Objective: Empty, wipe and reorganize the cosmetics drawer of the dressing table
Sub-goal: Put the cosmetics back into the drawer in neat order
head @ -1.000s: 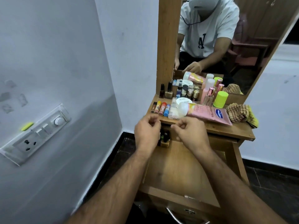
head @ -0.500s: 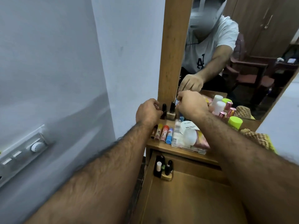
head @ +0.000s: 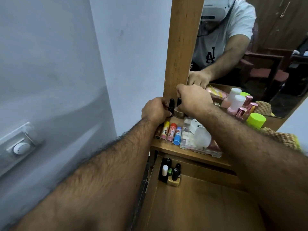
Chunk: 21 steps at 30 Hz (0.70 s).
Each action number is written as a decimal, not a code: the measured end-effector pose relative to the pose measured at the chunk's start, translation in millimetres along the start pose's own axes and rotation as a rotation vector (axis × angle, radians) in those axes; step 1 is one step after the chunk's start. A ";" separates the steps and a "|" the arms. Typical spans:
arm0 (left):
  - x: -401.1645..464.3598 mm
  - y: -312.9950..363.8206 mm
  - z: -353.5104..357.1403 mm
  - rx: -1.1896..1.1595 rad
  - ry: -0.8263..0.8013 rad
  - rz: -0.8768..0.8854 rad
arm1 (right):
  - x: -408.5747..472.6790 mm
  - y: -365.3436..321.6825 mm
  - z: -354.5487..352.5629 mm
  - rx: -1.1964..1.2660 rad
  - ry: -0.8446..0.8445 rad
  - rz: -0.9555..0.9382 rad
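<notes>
Head view: left hand (head: 155,110), fingers curled round a black-capped bottle (head: 171,105) at the worktop (head: 168,145) back corner. Right hand (head: 193,99), fingers gripping the neighbouring bottle (head: 179,101). Open drawer (head: 200,205) below holds four small bottles (head: 170,171) in its back left corner.

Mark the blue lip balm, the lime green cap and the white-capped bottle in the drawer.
blue lip balm (head: 177,137), head view, middle of its tube.
lime green cap (head: 255,121), head view, its top.
white-capped bottle (head: 165,170), head view, its cap.

Drawer (head: 208,205) floor mostly free; bottles (head: 170,172) crowd back-left corner; tabletop (head: 166,145) packed, little passage.
</notes>
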State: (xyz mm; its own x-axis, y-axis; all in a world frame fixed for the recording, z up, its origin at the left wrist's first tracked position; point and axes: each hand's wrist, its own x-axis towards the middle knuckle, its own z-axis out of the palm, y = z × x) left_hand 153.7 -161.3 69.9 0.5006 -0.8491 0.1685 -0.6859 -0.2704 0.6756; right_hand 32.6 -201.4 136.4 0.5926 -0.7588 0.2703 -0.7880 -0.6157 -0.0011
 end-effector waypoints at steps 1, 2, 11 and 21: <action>-0.2 -0.8 0.1 -0.007 0.001 0.006 | -0.9 -1.1 1.4 0.009 -0.007 0.003; -0.4 -1.3 0.2 -0.014 0.000 0.013 | -1.7 -1.8 2.3 0.017 -0.012 0.005; -5.0 -0.8 -7.5 -0.067 0.049 0.070 | -7.8 0.4 -0.9 0.108 -0.012 0.049; -40.0 15.4 -50.5 -0.337 0.139 0.089 | -37.9 8.5 -47.1 0.478 0.097 0.137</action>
State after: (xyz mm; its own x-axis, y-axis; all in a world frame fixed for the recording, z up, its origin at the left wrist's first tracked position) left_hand 149.8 -108.6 109.7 0.5294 -0.7868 0.3173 -0.5295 -0.0143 0.8482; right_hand -4.4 -167.9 171.6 0.4530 -0.8304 0.3246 -0.6796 -0.5572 -0.4772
